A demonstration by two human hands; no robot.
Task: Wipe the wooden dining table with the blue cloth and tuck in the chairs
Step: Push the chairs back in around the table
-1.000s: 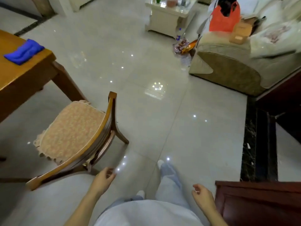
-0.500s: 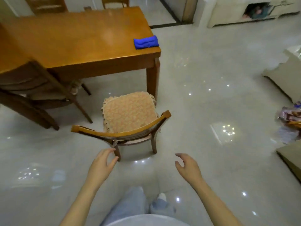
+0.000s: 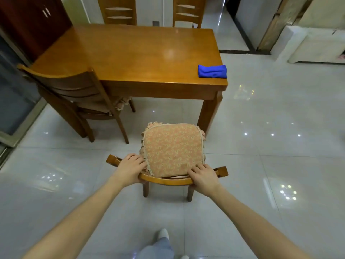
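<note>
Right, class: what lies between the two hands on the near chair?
In the head view, between the left hand and right hand lie the rear of the cushion and a bare stretch of the back rail.

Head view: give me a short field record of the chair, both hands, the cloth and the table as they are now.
chair: pulled out, seat short of the table
left hand: grips the chair's back rail, left end
right hand: grips the same rail, right end
cloth: folded on the table's near right corner, no hand on it
side chair: angled at the table's near left corner
</note>
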